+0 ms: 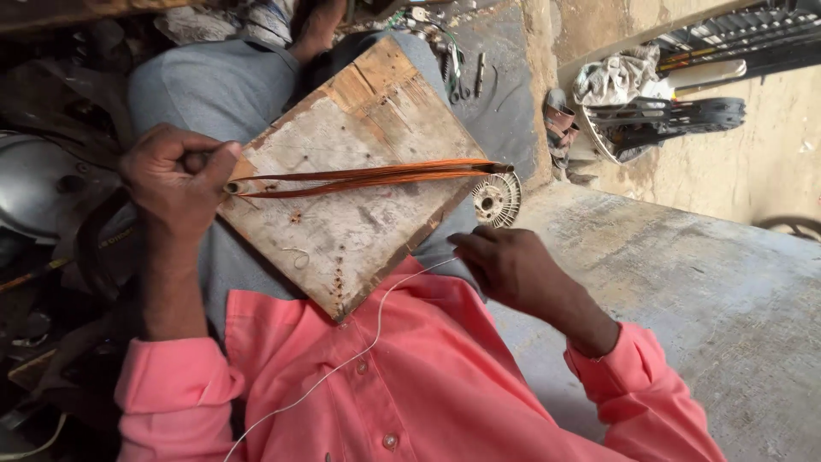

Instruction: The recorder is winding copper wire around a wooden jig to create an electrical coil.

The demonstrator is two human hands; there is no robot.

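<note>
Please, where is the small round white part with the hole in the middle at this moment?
In the head view, the round white part sits right of centre, at the right edge of the wooden board, beside the far end of the copper wire bundle and just above the right hand.

One wooden board (359,171), one copper-wire coil (368,177), two hands

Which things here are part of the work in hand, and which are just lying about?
In use: left hand, long copper wire bundle, worn wooden board, right hand, thin white thread.
Lying about: round white slotted disc, black fan guard, crumpled cloth.
</note>
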